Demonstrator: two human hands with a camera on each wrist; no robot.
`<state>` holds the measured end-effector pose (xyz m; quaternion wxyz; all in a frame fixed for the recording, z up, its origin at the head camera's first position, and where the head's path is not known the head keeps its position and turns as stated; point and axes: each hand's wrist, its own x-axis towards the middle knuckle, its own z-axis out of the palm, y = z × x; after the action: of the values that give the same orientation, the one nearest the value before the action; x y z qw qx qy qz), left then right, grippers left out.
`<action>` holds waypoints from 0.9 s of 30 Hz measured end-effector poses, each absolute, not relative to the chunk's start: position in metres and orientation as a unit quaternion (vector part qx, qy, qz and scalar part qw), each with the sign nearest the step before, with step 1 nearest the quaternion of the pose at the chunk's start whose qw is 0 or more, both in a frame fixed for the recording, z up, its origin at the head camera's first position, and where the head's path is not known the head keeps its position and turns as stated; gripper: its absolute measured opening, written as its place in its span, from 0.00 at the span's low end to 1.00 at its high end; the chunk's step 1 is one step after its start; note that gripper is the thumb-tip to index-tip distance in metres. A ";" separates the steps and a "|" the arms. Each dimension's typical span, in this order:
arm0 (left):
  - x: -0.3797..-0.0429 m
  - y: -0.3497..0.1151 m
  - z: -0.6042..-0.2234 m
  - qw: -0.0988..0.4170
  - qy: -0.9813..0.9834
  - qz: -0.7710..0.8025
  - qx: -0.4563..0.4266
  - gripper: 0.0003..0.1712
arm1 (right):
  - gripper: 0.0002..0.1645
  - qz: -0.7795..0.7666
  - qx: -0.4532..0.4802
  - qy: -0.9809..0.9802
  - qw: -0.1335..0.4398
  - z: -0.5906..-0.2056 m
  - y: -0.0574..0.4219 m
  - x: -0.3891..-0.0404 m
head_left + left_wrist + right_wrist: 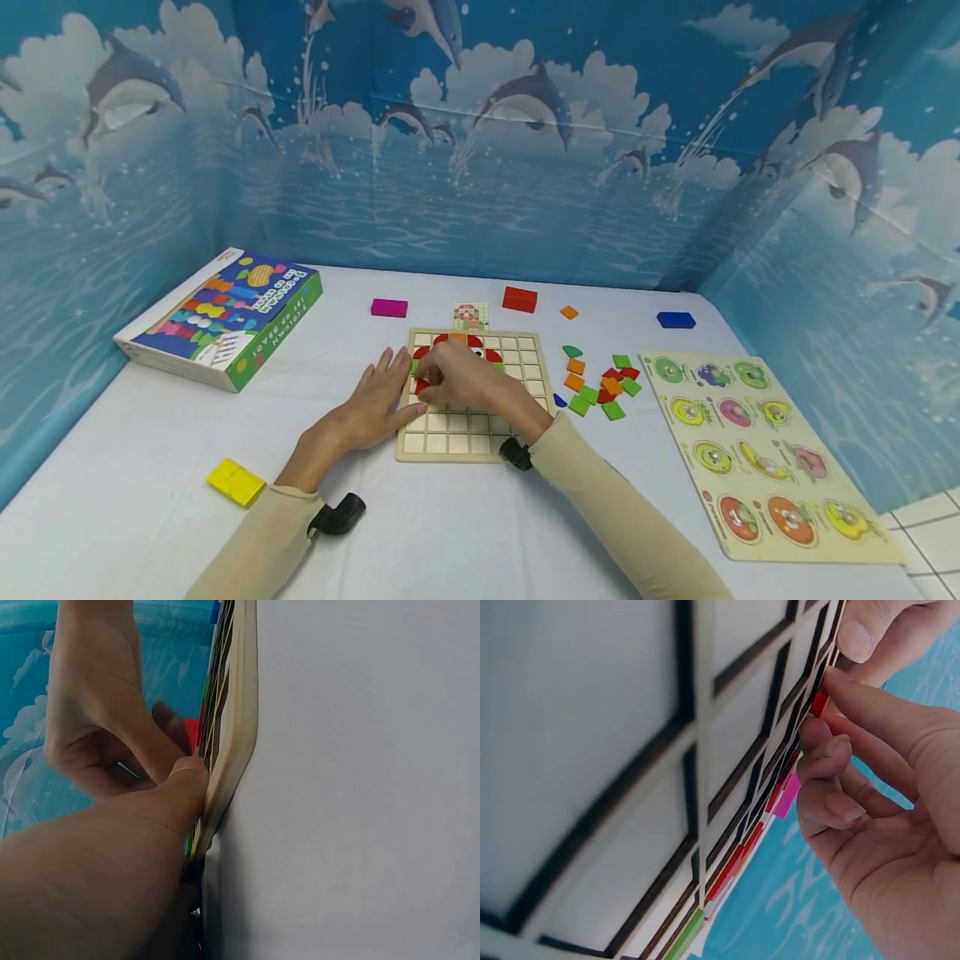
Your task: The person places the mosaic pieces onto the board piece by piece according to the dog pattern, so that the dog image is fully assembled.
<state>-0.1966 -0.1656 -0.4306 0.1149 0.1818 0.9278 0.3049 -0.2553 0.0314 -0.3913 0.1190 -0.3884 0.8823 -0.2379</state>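
Note:
A wooden grid board (442, 446) lies flat on the white table, its upper rows partly filled with red, orange, green and eye-like tiles. My left hand (375, 408) rests along the board's left edge with fingers extended; in the left wrist view its thumb (184, 780) touches the rim. Over the left part of the grid, my right hand (465, 375) pinches a small red tile (820, 703) between thumb and fingers. That hand covers some of the filled squares. Just behind the board lies a small pattern card (471, 316).
Loose green, orange and red tiles (613, 410) lie right of the board. Farther right is a fruit puzzle board (693, 450). Magenta (389, 308), red (520, 299), blue (676, 320) and yellow (236, 482) blocks surround the work. A toy box (225, 317) stands back left.

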 end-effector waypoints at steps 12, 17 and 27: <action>-0.197 -0.164 -0.432 0.109 0.928 0.307 0.183 0.52 | 0.14 -0.247 -0.386 0.881 0.113 -0.391 0.032 -0.256; -0.197 -0.165 -0.432 0.111 0.928 0.306 0.182 0.52 | 0.10 -0.235 -0.403 0.877 0.114 -0.393 0.028 -0.257; -0.196 -0.167 -0.433 0.107 0.924 0.314 0.190 0.52 | 0.06 -0.201 -0.387 0.894 0.107 -0.393 0.023 -0.258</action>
<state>-0.1963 -0.1666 -0.4333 0.1066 0.1896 0.9243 0.3137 -0.2584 0.0229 -0.3926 0.1071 -0.3869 0.8935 -0.2012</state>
